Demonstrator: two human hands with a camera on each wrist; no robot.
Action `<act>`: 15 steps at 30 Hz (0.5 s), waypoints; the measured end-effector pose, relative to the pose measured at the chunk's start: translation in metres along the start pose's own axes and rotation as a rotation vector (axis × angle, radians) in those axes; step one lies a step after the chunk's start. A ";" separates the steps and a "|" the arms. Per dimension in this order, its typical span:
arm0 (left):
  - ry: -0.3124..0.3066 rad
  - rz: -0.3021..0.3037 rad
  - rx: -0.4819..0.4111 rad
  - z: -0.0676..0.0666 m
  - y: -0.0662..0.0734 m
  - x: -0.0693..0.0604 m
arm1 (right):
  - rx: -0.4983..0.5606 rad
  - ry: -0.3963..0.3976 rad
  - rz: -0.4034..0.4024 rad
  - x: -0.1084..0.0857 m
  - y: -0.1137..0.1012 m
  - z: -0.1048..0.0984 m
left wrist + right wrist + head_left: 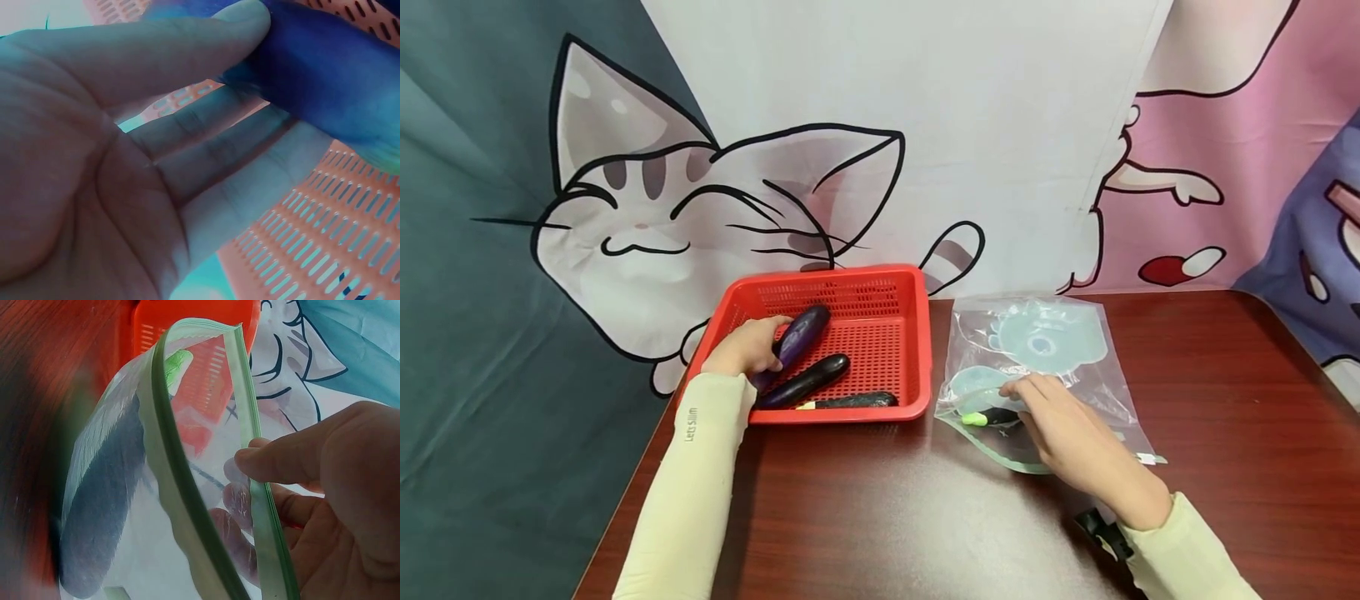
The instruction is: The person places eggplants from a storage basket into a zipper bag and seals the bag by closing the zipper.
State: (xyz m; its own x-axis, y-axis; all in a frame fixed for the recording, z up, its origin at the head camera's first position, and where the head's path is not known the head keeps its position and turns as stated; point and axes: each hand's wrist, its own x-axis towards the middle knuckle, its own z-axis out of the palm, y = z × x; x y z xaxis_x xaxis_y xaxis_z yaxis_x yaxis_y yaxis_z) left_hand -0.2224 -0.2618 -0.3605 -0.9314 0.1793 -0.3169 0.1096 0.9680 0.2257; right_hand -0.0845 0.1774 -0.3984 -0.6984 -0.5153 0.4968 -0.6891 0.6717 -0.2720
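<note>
In the red basket, my left hand (pixel 751 346) grips a purple eggplant (pixel 805 333). The left wrist view has the thumb on one side of this eggplant (pixel 331 75) and fingers curled under the other. Beside it in the basket lie a glossy black eggplant (pixel 808 382) and a dark one with a pale end (pixel 859 401). My right hand (pixel 1071 437) pinches one lip of a clear zip bag (pixel 966 329), thumb outside the fingers. The right wrist view shows its green-edged mouth spread apart. Inside is a dark eggplant (pixel 103 500) with a bright green stem end (pixel 179 367).
The red basket (pixel 923 350) stands at the back left of a brown wooden table (pixel 865 508), against a cloth backdrop (pixel 1000 125) with cartoon cats. A dark strap (pixel 1103 533) sits around my right wrist.
</note>
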 end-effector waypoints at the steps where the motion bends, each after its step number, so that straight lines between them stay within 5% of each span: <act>1: 0.004 0.003 -0.004 0.000 0.000 -0.001 | 0.000 -0.002 0.002 0.000 0.000 0.000; 15: 0.050 0.047 -0.005 -0.010 0.011 -0.010 | 0.002 0.007 -0.005 0.000 0.001 0.002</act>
State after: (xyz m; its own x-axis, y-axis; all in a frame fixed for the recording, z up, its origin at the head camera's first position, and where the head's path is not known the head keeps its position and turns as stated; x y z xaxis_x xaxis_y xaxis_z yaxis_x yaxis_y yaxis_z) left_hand -0.2152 -0.2543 -0.3455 -0.9414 0.2158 -0.2592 0.1524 0.9578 0.2436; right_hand -0.0854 0.1771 -0.4007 -0.6937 -0.5145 0.5040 -0.6927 0.6682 -0.2713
